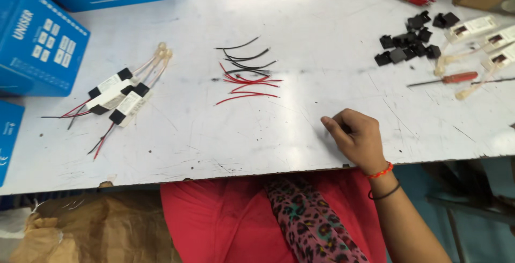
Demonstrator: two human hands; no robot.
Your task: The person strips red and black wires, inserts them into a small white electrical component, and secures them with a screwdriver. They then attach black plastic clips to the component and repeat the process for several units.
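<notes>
The right hand [358, 137] rested loosely curled and empty near the table's [332, 37] near edge, right of the light, limp red and black wire pieces [248, 75], best pinched mid-length.

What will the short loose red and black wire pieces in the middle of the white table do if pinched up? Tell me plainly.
The short loose red and black wire pieces are thin, so probably very light. Several lie curved, so they likely flex rather than stay stiff. They cross each other, so lifting one may drag its neighbours. The right hand, loosely curled on the white table, is not touching them.
</notes>
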